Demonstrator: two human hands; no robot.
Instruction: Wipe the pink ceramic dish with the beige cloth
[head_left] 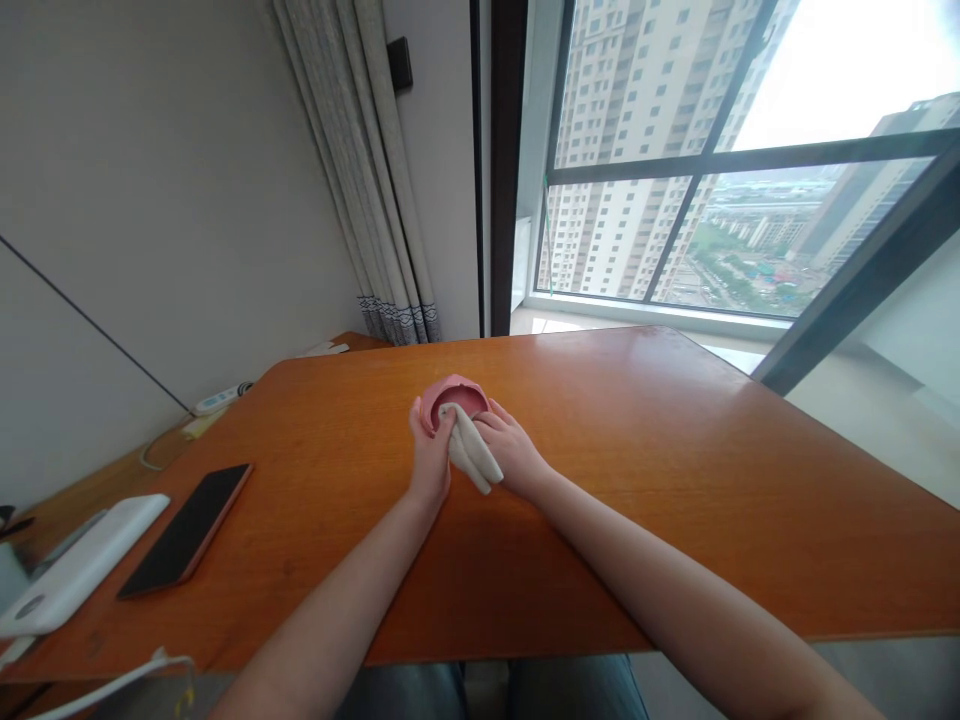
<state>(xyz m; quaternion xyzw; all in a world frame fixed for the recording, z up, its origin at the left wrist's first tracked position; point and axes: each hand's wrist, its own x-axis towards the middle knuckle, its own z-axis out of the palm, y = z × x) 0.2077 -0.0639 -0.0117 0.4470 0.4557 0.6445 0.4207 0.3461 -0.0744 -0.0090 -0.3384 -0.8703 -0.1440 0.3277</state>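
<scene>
Holding pink bowl point(454, 383) near frame centre with left hand point(430, 462), fingers wrapped round its left side, thumb on white cloth point(474, 454). With right hand point(514, 450) at right rim, fingers bent; cannot tell grip. Apparently mid-wipe inside; calls next for steadying bowl, working cloth round.

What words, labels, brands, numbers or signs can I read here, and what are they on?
None can be read.
White device: a dark rounded mark near one end, too blurred to make out.
Phone: no legible text on its black face.
Pink bowl and pale cloth: no lettering shows.
</scene>
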